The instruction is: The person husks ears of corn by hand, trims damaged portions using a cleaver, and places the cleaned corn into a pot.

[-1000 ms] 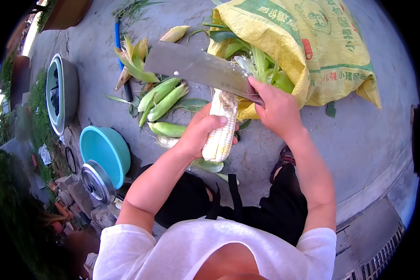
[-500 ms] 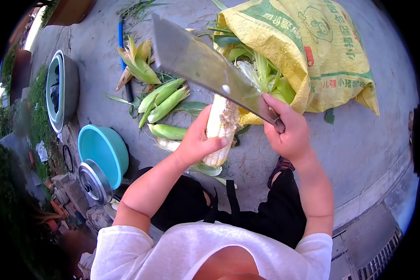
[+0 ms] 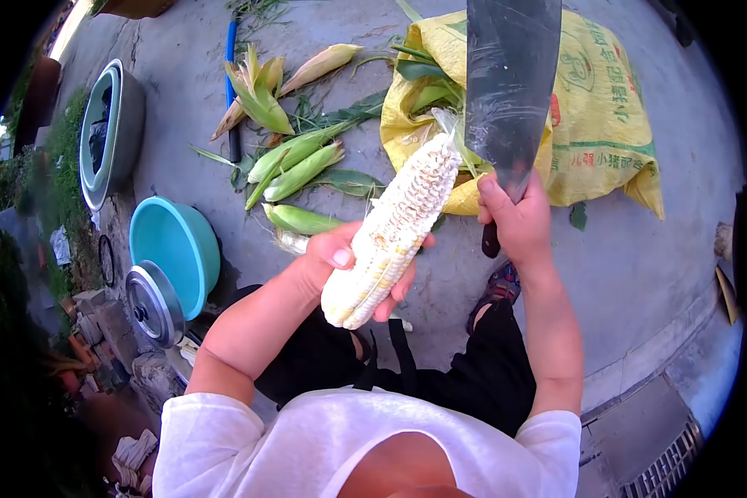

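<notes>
My left hand grips a husked corn cob around its lower half. The cob is tilted, its upper end pointing away and to the right. Kernels show near the bottom, while much of the upper side is bare or cut down. In my right hand is a cleaver, held by its dark handle with the broad blade pointing up and away. The blade stands to the right of the cob, apart from it. Behind the blade lies a yellow woven sack, partly hidden, with green corn husks at its mouth.
Unhusked green ears and loose husks lie on the concrete, near a blue rod. A turquoise basin, a metal lid and a grey tub are at left. A drain grate is at lower right.
The cleaver has swung from lying across the cob's top to upright on the right. The cob has come up closer and tilted to the right, showing its stripped side.
</notes>
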A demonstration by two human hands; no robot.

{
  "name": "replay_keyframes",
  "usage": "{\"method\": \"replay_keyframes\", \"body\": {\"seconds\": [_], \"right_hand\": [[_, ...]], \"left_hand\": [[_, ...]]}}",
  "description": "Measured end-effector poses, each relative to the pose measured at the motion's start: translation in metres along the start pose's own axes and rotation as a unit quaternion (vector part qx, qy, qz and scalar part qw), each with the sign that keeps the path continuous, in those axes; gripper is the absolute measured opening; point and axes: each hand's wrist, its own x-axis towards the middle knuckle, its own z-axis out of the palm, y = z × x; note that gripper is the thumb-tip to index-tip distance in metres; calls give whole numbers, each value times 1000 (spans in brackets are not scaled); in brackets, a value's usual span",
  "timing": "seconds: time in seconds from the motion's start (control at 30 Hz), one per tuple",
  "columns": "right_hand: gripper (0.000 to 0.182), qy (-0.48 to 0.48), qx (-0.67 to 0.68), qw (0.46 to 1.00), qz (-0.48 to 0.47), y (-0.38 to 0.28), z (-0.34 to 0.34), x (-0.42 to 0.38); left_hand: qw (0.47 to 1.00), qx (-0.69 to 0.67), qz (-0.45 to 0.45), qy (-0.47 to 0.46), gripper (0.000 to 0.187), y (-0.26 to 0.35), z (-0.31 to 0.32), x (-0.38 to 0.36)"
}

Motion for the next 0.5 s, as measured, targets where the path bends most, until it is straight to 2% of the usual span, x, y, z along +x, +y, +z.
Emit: {"method": "replay_keyframes", "body": {"seconds": [0.07,0.17,0.27,0.4,0.43,0.5], "right_hand": [[33,-22,36,999,-3,-17,11,-4],[44,-105,139,982,-74,-33,23,-9],[44,-88,134,982,-104,-43,33,-16],[41,-79,144,985,-53,-60,39,-29],[39,-79,145,985,-52,-62,39,-31],[37,-81,145,985,-48,-63,39,-33]], "left_hand": [[999,52,-15,3,87,-2,6,-4],[995,99,-4,14,84,-6,18,-7],[982,181,20,46,80,-12,26,-13],[949,295,50,104,76,-17,46,-21],[940,296,80,149,84,-23,52,-20],[935,308,91,152,84,-28,57,-20]]}}
